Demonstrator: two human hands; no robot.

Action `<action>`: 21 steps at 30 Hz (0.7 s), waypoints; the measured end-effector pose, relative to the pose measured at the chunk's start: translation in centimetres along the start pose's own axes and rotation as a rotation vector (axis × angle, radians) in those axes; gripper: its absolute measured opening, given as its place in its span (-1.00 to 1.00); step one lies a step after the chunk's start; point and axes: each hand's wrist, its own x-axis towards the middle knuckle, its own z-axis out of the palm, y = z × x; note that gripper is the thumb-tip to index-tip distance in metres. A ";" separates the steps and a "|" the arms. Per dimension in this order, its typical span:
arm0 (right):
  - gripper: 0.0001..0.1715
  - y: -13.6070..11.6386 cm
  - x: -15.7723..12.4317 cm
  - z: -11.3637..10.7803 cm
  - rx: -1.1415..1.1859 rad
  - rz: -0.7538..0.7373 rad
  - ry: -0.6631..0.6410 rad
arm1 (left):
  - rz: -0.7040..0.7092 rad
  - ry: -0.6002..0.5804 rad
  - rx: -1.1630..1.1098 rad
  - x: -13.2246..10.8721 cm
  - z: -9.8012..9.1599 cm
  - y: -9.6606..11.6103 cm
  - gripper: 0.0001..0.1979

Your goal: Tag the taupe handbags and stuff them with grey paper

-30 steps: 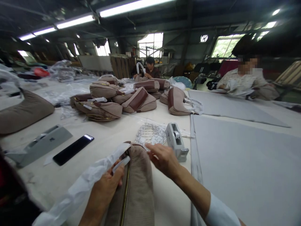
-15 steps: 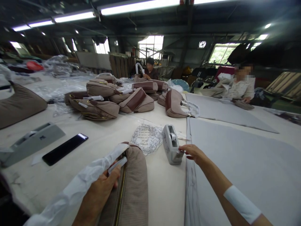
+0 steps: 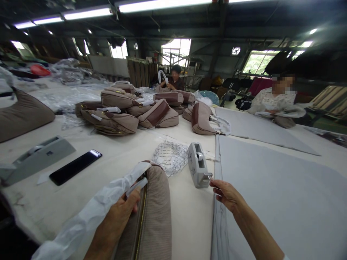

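In front of me lies a taupe corded handbag (image 3: 159,213) with a gold zipper along its top. My left hand (image 3: 119,218) is closed at the zipper's far end, pinching a flat white-wrapped tab (image 3: 139,185). White paper wrapping (image 3: 100,202) around the bag's strap runs alongside that hand. A grey tape dispenser (image 3: 199,168) stands beyond the bag to the right. At its cutting end, my right hand (image 3: 227,193) pinches a short piece of clear tape (image 3: 209,178) between thumb and fingers.
Crumpled printed plastic (image 3: 170,157) lies left of the dispenser. A phone (image 3: 76,167) and a second dispenser (image 3: 40,157) are at left. Piled handbags (image 3: 157,113) stand farther back. Grey sheets (image 3: 271,187) cover the right side. Two co-workers sit across the table.
My right hand has drawn slightly right and down from the dispenser's cutting end, with tape now visible at its fingertips. My left hand keeps its hold. The co-worker at right has moved grey material.
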 end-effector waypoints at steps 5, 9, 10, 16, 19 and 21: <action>-0.65 3.4 1.5 1.1 -0.022 -0.027 0.106 | -0.008 -0.011 0.014 -0.4 -0.2 0.3 -0.59; -0.59 2.6 -1.1 1.6 -0.054 -0.129 0.042 | 0.119 0.083 0.162 -1.3 -0.2 0.6 -0.70; -0.57 1.5 -2.2 2.0 -0.066 -0.169 -0.032 | 0.204 0.111 0.201 -1.4 -0.1 0.5 -0.73; -0.58 -7.5 -8.1 7.5 -0.098 -0.128 -0.729 | 0.676 0.298 0.391 -1.3 0.8 -1.0 -0.80; -0.58 -9.9 -9.0 11.2 -0.185 -0.108 -0.876 | 0.756 0.344 0.427 -1.4 1.0 -1.4 -0.80; -0.59 -10.7 -9.0 13.0 -0.235 -0.085 -0.900 | 0.786 0.355 0.434 -1.5 1.2 -1.7 -0.79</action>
